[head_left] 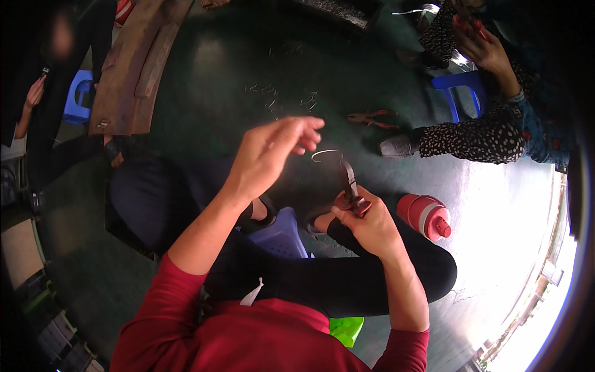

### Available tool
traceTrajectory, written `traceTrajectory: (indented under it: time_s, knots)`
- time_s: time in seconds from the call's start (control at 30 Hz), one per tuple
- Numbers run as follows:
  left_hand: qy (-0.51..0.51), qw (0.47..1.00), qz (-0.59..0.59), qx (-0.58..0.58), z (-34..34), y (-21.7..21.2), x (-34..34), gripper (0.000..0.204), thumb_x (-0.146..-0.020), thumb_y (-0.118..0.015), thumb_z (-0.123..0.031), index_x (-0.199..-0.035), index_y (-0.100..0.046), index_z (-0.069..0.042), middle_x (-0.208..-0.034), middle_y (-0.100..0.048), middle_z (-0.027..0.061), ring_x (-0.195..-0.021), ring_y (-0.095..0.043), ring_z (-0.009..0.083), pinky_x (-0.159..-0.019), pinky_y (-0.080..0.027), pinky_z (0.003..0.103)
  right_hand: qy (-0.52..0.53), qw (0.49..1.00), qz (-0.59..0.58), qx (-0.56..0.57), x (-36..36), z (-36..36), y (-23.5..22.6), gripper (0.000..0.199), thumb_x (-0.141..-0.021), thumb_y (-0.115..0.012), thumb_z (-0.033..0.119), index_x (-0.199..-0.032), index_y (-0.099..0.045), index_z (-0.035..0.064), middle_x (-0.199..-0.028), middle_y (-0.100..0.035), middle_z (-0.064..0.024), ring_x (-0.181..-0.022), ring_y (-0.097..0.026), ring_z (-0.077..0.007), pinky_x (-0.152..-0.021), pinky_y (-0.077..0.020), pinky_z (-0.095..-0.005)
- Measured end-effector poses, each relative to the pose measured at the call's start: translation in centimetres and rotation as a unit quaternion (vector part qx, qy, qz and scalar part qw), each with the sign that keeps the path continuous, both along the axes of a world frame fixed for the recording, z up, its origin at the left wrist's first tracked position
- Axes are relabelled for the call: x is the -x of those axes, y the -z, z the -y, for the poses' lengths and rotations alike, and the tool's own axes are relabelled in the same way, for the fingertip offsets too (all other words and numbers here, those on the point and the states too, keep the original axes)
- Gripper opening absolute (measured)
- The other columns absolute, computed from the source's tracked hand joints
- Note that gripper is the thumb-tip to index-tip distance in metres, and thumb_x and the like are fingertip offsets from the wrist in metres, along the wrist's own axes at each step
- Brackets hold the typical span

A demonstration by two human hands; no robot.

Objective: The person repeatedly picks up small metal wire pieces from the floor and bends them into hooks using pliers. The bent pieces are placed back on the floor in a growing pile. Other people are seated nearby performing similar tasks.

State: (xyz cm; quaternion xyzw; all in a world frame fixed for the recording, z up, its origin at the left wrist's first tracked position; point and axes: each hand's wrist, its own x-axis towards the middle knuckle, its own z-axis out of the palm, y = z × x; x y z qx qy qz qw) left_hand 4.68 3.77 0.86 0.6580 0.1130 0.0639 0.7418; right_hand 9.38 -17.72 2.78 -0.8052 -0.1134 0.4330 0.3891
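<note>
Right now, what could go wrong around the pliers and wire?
1. The curved wire, at the tip of the red-handled pliers in the right grip, curls near the open left grip: it might prick.
2. Spare pliers lie on the floor near a co-worker's shoe: possible trip or kick.

Near the middle of the frame, the left hand (265, 154) is left of a curved wire (323, 152), which lies at the tip of the pliers (349, 177) in the right hand (370, 224). Right of that hand sits a jug (423, 215). Above the wire, a second pair of pliers (376, 118) lies on the floor (214, 84), left of the upper-right stool (466, 81). Scraps (310, 98) dot the floor, upper centre; planks (127, 87) occupy the upper left, another stool (75, 105) beside them.
</note>
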Motion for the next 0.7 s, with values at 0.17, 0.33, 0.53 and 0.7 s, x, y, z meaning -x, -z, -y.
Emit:
traceTrajectory:
  time_s: [0.17,0.33,0.53,0.7]
  knots:
    - [0.084,0.993,-0.067,-0.045,1.0,-0.8,0.8,0.026,-0.098,-0.054,-0.013,-0.118,-0.066,-0.002,-0.075,-0.067,0.0057,-0.066,-0.063,0.0095,-0.062,-0.051,0.023,0.023,0.997,0.072,0.022,0.3,-0.1,0.3,0.015,-0.085,-0.069,0.009,-0.092,-0.060,-0.0007,-0.078,-0.067,-0.0118,-0.070,-0.062,-0.0162,-0.068,-0.0483,-0.0300]
    - [0.100,0.987,-0.062,-0.114,1.5,-1.3,1.6,0.029,-0.099,-0.048,-0.010,-0.122,-0.065,-0.005,-0.069,-0.065,0.0046,-0.057,-0.058,0.0077,-0.054,-0.048,0.022,0.027,0.993,0.113,0.009,0.9,0.1,1.1,0.014,-0.084,-0.069,0.007,-0.091,-0.058,0.0003,-0.075,-0.064,-0.0109,-0.068,-0.060,-0.0156,-0.067,-0.0477,-0.0297]
    - [0.098,0.985,-0.057,-0.134,2.3,-0.9,1.7,0.029,-0.098,-0.045,-0.008,-0.118,-0.065,-0.005,-0.056,-0.056,0.0033,-0.051,-0.053,0.0070,-0.050,-0.042,0.024,0.019,0.988,0.155,0.008,1.0,0.4,1.8,0.013,-0.085,-0.068,0.005,-0.089,-0.057,0.0011,-0.073,-0.062,-0.0092,-0.066,-0.056,-0.0140,-0.065,-0.0466,-0.0288]
    - [0.061,0.993,-0.031,-0.099,3.5,-0.2,1.8,0.029,-0.097,-0.044,-0.006,-0.116,-0.064,-0.003,-0.054,-0.054,0.0030,-0.051,-0.052,0.0069,-0.050,-0.041,0.024,0.008,0.984,0.176,0.006,0.8,0.3,2.0,0.013,-0.083,-0.062,0.000,-0.094,-0.057,-0.0003,-0.084,-0.069,-0.0167,-0.083,-0.070,-0.0328,-0.073,-0.0530,-0.0360]
